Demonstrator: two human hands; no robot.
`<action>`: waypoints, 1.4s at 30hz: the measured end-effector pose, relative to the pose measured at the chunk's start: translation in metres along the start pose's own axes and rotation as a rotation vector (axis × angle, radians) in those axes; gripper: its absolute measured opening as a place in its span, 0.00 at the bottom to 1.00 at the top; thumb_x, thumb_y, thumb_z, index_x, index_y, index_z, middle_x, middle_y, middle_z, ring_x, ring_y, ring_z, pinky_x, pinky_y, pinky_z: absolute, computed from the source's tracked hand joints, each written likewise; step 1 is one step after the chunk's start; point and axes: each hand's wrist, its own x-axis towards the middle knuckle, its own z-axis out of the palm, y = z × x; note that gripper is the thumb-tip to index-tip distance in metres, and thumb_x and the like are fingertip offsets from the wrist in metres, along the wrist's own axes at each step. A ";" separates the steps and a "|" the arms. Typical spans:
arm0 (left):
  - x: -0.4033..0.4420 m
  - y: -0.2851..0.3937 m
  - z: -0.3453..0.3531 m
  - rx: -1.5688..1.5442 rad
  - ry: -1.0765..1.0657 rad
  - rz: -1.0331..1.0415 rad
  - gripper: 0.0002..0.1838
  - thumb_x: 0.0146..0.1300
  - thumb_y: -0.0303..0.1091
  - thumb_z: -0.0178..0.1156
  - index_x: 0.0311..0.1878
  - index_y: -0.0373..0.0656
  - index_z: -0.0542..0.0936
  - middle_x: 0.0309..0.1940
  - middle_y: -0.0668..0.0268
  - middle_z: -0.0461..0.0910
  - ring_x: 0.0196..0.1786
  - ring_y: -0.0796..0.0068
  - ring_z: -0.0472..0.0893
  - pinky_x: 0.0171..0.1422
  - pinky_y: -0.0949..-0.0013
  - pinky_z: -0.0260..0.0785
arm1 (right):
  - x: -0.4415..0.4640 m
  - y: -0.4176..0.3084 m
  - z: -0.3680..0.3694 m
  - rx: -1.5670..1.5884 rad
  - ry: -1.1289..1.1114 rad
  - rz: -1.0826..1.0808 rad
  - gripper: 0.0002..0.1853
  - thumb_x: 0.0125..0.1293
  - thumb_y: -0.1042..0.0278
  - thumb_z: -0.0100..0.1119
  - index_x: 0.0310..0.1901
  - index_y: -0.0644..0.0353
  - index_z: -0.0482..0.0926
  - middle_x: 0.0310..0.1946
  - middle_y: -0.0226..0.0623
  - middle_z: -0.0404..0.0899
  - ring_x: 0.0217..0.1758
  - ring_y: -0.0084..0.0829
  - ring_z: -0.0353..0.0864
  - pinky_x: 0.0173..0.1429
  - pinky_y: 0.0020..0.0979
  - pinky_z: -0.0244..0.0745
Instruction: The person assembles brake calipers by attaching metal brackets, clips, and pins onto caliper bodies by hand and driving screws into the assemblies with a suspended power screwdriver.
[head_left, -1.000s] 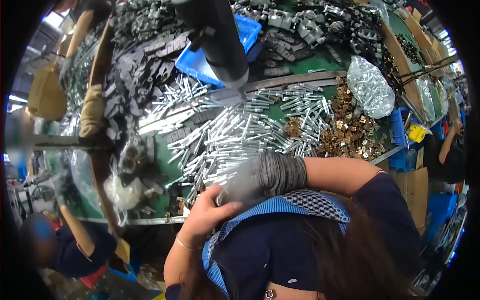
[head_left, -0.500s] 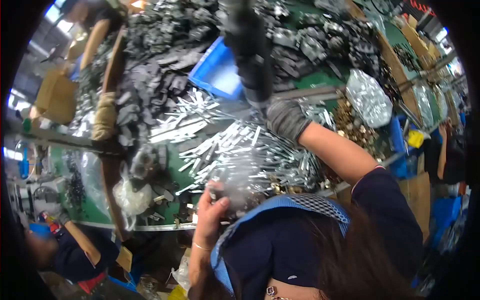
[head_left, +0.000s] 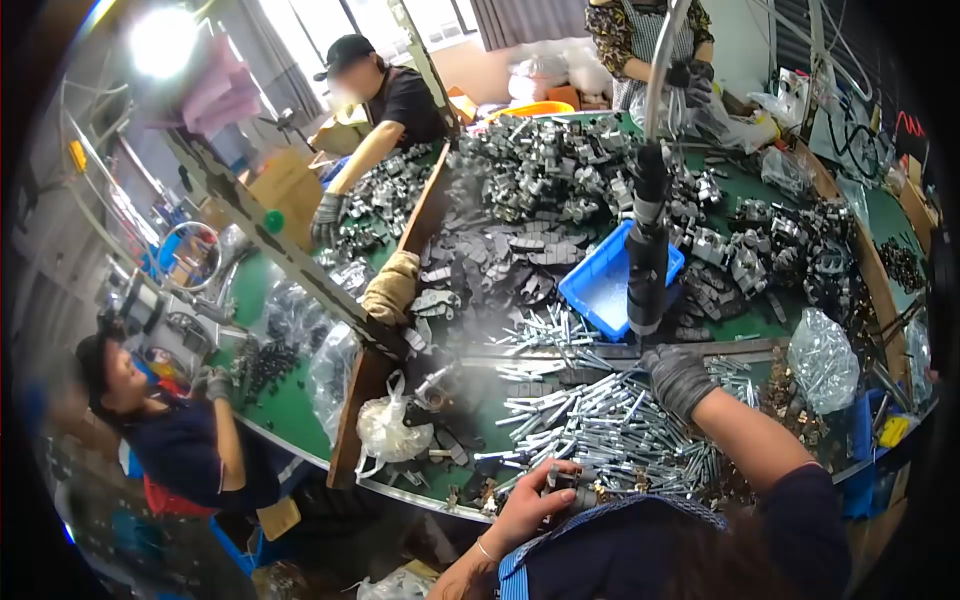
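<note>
My left hand, bare, is closed around a grey metal caliper part close to my body at the bench's front edge; my fingers and the apron cover much of the part. My right hand, in a grey glove, has its fingers curled at the far side of a pile of silver bolts. What those fingers hold, if anything, is hidden. Just above them hangs the lower end of a black cylindrical power tool. Behind it a blue tray rests tilted among dark brake pads.
Metal caliper parts are heaped at the back. A plastic bag lies right, near small brass-coloured clips; a white knotted bag sits left. A wooden divider bounds the left. Co-workers work around the bench.
The head view has tilted up and turned, so more of the room shows and the bench sits lower and further right. My left hand still holds the metal part; my right stays near the tool's tip.
</note>
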 end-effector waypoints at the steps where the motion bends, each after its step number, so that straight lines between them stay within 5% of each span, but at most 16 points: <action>1: 0.005 -0.004 0.000 0.097 -0.039 0.193 0.18 0.58 0.32 0.61 0.52 0.41 0.74 0.48 0.67 0.74 0.46 0.80 0.73 0.49 0.73 0.66 | -0.004 0.003 0.001 0.033 0.019 0.001 0.08 0.59 0.64 0.51 0.36 0.54 0.78 0.32 0.40 0.76 0.38 0.39 0.78 0.39 0.39 0.74; 5: -0.005 -0.005 0.003 0.021 0.086 0.176 0.19 0.54 0.31 0.63 0.50 0.41 0.75 0.49 0.65 0.75 0.50 0.74 0.74 0.55 0.69 0.66 | -0.028 -0.006 -0.038 0.380 0.167 -0.089 0.09 0.59 0.62 0.55 0.34 0.58 0.76 0.29 0.44 0.75 0.36 0.45 0.75 0.42 0.43 0.71; 7: -0.005 -0.009 0.002 0.036 0.111 0.169 0.19 0.51 0.28 0.62 0.48 0.40 0.75 0.48 0.63 0.74 0.49 0.72 0.74 0.56 0.69 0.65 | -0.047 -0.028 -0.076 0.720 -0.050 -0.081 0.10 0.59 0.60 0.57 0.37 0.56 0.78 0.37 0.41 0.78 0.42 0.44 0.75 0.46 0.43 0.71; 8: -0.003 -0.013 0.004 -0.008 0.127 0.187 0.19 0.49 0.26 0.62 0.47 0.39 0.75 0.48 0.62 0.74 0.49 0.71 0.74 0.56 0.69 0.65 | -0.061 -0.036 -0.068 0.979 -0.283 0.029 0.10 0.57 0.69 0.61 0.41 0.60 0.80 0.38 0.39 0.78 0.39 0.37 0.78 0.45 0.34 0.75; 9: 0.001 -0.014 0.005 -0.137 0.168 0.275 0.19 0.48 0.24 0.61 0.46 0.38 0.75 0.47 0.62 0.73 0.49 0.71 0.74 0.56 0.69 0.65 | -0.064 -0.047 -0.072 0.970 -0.153 -0.160 0.11 0.56 0.71 0.62 0.42 0.60 0.80 0.37 0.40 0.77 0.40 0.34 0.79 0.46 0.31 0.75; 11: 0.001 -0.015 0.009 -0.138 0.179 0.231 0.18 0.47 0.23 0.59 0.46 0.37 0.74 0.46 0.62 0.73 0.50 0.71 0.73 0.57 0.69 0.64 | -0.072 -0.057 -0.067 1.072 -0.205 -0.128 0.12 0.55 0.71 0.63 0.42 0.59 0.80 0.36 0.39 0.77 0.40 0.33 0.79 0.45 0.32 0.75; 13: 0.006 -0.013 0.008 -0.125 0.177 0.225 0.18 0.47 0.22 0.58 0.45 0.37 0.74 0.46 0.62 0.72 0.50 0.71 0.72 0.57 0.69 0.64 | -0.071 -0.058 -0.060 0.996 -0.124 -0.282 0.11 0.55 0.70 0.63 0.42 0.58 0.81 0.35 0.38 0.77 0.39 0.34 0.79 0.44 0.32 0.76; 23: 0.006 -0.012 0.007 -0.029 0.203 0.240 0.18 0.47 0.23 0.57 0.45 0.36 0.75 0.47 0.60 0.73 0.51 0.71 0.72 0.58 0.70 0.62 | -0.064 -0.067 -0.056 0.943 -0.105 -0.344 0.13 0.53 0.69 0.64 0.41 0.58 0.81 0.35 0.42 0.76 0.36 0.40 0.79 0.41 0.36 0.75; 42: 0.010 -0.006 0.005 0.052 0.115 0.223 0.17 0.50 0.23 0.61 0.45 0.38 0.75 0.46 0.62 0.73 0.52 0.71 0.73 0.58 0.68 0.63 | -0.054 -0.080 -0.066 0.852 -0.275 -0.251 0.10 0.54 0.69 0.63 0.38 0.58 0.79 0.35 0.43 0.76 0.40 0.42 0.78 0.45 0.37 0.75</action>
